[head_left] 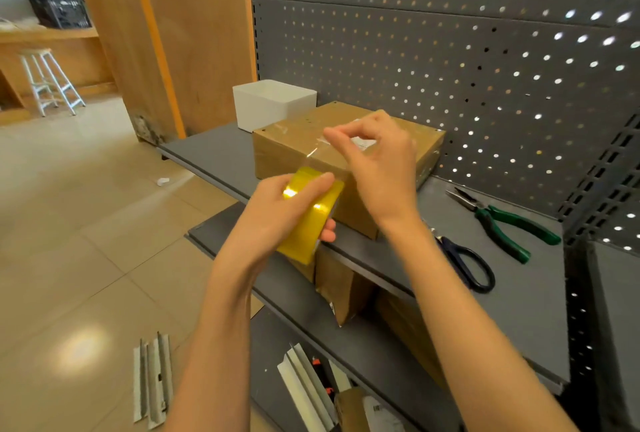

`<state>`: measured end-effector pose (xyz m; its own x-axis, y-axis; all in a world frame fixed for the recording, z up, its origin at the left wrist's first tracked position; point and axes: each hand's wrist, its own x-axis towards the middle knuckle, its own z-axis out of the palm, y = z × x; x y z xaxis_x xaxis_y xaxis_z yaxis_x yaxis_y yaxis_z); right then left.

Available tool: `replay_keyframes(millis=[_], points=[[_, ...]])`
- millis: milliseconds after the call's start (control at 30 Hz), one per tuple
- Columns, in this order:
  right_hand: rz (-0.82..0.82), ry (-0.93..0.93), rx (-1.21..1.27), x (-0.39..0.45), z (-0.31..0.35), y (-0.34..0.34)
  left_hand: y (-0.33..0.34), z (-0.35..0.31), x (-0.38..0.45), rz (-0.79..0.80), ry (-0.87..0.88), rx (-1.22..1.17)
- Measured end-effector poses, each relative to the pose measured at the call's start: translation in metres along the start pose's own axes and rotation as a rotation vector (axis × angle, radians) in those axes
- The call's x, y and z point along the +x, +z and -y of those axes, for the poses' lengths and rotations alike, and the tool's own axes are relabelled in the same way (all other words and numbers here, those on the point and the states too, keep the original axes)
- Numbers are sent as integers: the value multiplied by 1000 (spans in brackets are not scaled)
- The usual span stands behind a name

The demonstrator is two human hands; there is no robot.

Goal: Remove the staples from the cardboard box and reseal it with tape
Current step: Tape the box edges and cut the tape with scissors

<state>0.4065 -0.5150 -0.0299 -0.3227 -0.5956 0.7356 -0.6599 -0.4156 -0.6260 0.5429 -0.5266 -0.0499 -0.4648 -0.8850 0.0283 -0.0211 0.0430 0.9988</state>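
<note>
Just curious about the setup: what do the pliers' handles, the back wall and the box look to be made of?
Pliers: dark metal jaws, handles in glossy green sleeves, likely plastic or rubber. Back wall: grey-painted sheet metal, apparently, punched with regular holes. Box: matte brown cardboard, with shiny clear tape on top.

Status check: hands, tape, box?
Left hand gripping yellow tape roll. Right hand pinching the pulled clear strip above the cardboard box. Pliers and scissors idle on shelf to the right, nothing blocking.

A white bin (pixel 273 104) sits on a grey shelf (pixel 512 286) backed by pegboard (pixel 450 51). 1 white stool (pixel 48 82) stands far left.
</note>
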Motion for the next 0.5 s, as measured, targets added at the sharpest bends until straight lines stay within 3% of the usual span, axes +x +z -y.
replay_keyframes(millis=[133,333,500], points=[[125,128,83,11,-6,-15,2,-5,-6,12,25,14],[42,202,154,-6,-9,-14,4,-6,-7,-5,-18,50],[-34,191,20,-6,-8,-33,-2,-21,4,-9,97,287]])
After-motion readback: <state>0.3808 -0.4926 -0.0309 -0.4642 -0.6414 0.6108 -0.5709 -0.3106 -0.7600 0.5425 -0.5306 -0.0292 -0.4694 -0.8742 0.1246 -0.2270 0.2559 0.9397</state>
